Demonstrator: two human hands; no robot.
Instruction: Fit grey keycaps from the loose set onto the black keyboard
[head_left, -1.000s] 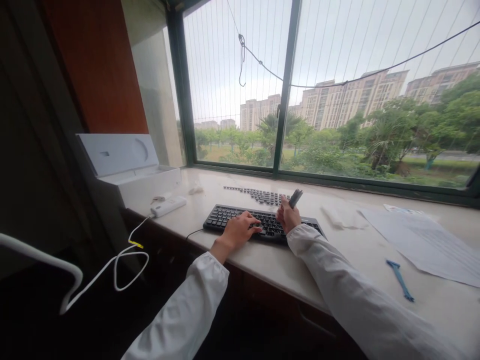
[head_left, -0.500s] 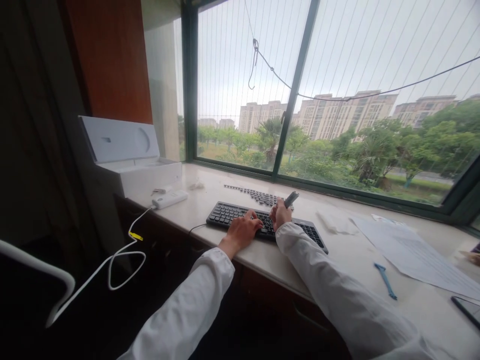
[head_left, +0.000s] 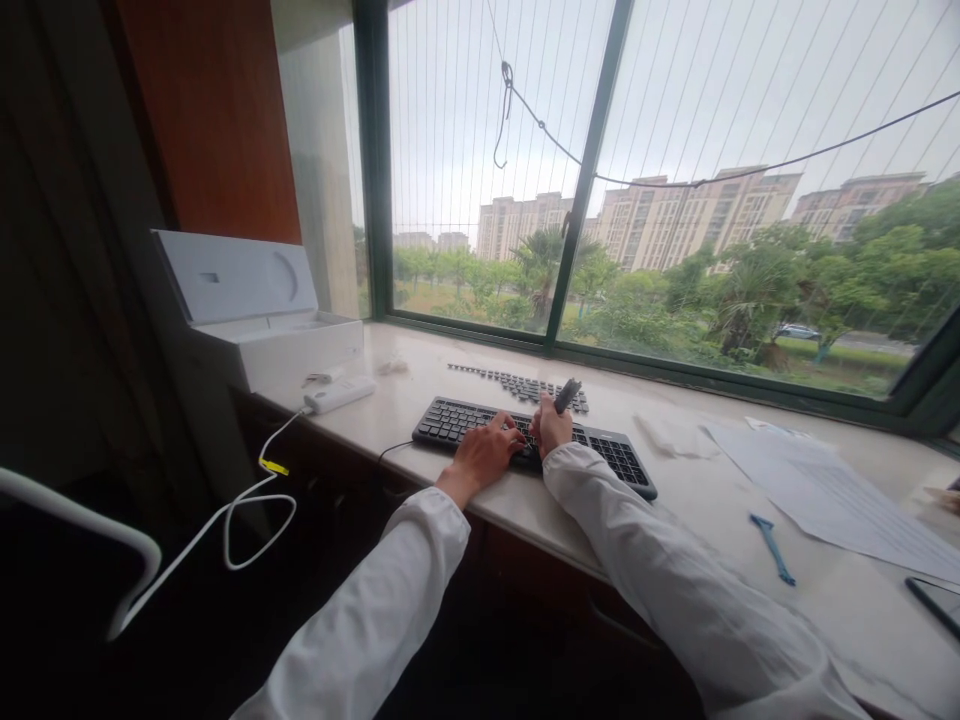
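Note:
A black keyboard (head_left: pixel 444 424) lies on the pale sill, its keycaps in place at the left and bare sockets showing at the right. My left hand (head_left: pixel 486 450) rests on its middle, fingers spread and bent over the keys. Wrapped in the fingers of my right hand (head_left: pixel 553 428) is a dark-handled tool (head_left: pixel 568 393), its upper end sticking out toward the window. The tool's lower end is hidden by the hand, close to my left fingertips. Behind the keyboard, loose keycaps (head_left: pixel 517 383) lie in rows.
An open white box (head_left: pixel 300 345) stands at the left, with a white power strip (head_left: pixel 341 394) and its cord in front. Farther right are crumpled white tissue (head_left: pixel 673 438), printed sheets (head_left: pixel 832 495), a blue tool (head_left: pixel 772 549) and part of a phone (head_left: pixel 936 603).
My right hand and the dark tool have shifted slightly left along the keyboard, closer to my left hand. My left hand stays almost in place. The view has tilted a little.

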